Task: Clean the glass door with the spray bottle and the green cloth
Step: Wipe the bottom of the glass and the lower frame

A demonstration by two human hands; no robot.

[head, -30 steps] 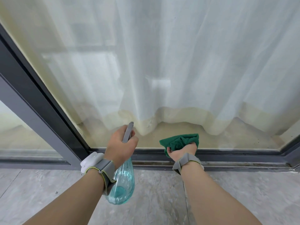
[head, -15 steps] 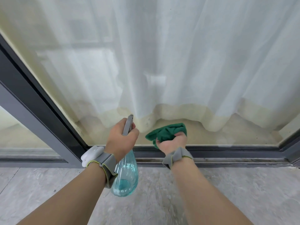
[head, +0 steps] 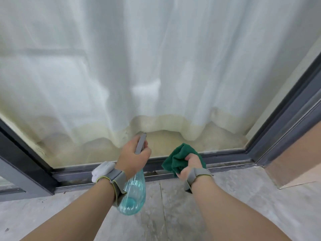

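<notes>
The glass door (head: 156,66) fills the upper view and runs off the top and left edges, so its full extent cannot be seen. A white sheer curtain (head: 191,58) hangs behind the pane and hides whatever lies beyond; pale reflections on the glass are too faint to make out. The dark grey door frame (head: 286,105) runs along the bottom, beyond the fingertips of both hands, and up the right side, and a tan wall corner (head: 295,157) shows at the far right. The grey marble floor (head: 225,214) lies under both forearms.

Compared with half a second ago, the view has swung to the right: the right upright of the frame and the tan corner have come into sight, and most of the left upright has slid out. The cloth has come away from the pane and now sits lower, in front of the bottom rail.

The left hand (head: 133,157) has its fingers curled round the neck of the spray bottle (head: 132,193), hiding the trigger; the grey spray head points up past the knuckles towards the glass, and the ribbed pale blue body hangs below the wrist, partly behind a grey wrist strap (head: 116,178). The right hand (head: 190,164) has its fingers closed on the bunched green cloth (head: 178,159), which bulges out to the left of and above the fingers, close to the bottle's head but apart from it.
</notes>
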